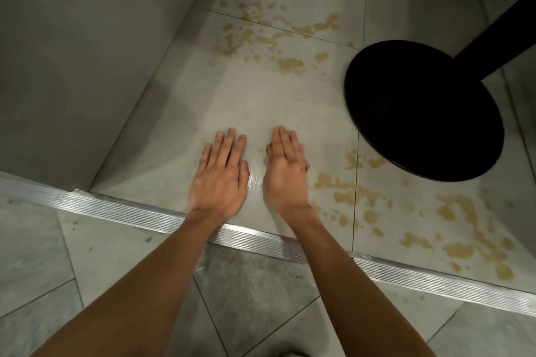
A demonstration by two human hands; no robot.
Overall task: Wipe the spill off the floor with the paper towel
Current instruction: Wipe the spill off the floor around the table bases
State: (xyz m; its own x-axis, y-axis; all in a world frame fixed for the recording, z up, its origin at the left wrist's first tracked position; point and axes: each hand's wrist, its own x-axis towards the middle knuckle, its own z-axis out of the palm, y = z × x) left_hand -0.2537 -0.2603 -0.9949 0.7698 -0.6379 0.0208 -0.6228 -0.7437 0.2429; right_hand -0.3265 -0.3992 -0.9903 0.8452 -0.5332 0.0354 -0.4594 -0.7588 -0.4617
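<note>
Bare forearms (139,284) stretch out from under the camera, crossing a ribbed metal threshold strip (130,209) to the pale tiled floor (261,107), where both hands are planted. Right of the right hand stands a big round black base (420,113) with a post. The spill (455,211) is tan liquid in two scattered patches: one to the right of the right hand, running toward the strip, and another well ahead of both hands' fingertips. The left hand (222,172) lies flat on bare tile, fingers straight and slightly spread, holding nothing. The right hand (285,168), just beside it, presses straight, closed-together fingers down on the paper towel (269,150), of which only stained brownish edges peek out from under the hand. Tile directly ahead of the hands looks clean, with a wet sheen between them, so I judge the job partly done; both patches are left.
</note>
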